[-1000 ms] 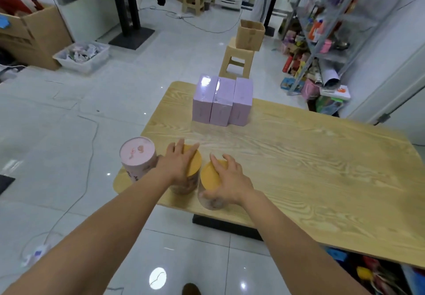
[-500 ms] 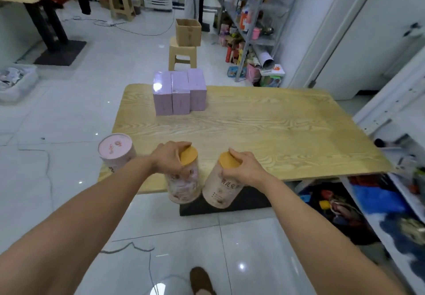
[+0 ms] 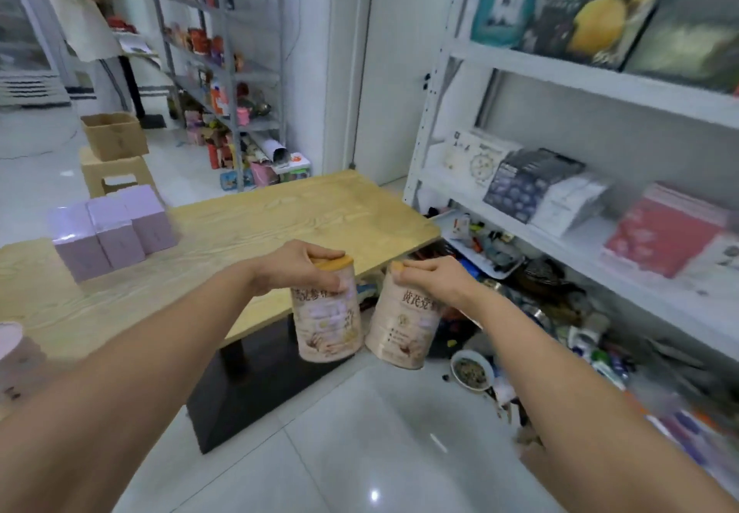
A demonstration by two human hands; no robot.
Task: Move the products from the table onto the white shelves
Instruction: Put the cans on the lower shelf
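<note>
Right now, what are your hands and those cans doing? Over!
Left hand grips left can by the lid; right hand grips right can likewise. Both cans airborne, off the table, short of the white shelves. Boxes crowd the middle shelf.

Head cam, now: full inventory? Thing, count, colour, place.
left can: 1, cream with orange lid, in left hand
right can: 1, cream with orange lid, in right hand
purple boxes: 3, lilac, side by side on table
pink-lidded can: 1, pink, table's near-left edge, cropped
table: 1, light wood, left of white shelves
white shelves: 1 unit, white, right, stocked
grey rack: 1, grey, back, stocked
cardboard box: 1, brown, on stool
stool: 1, tan, behind table
left hand: 1, grips left can's top
right hand: 1, grips right can's top
</note>
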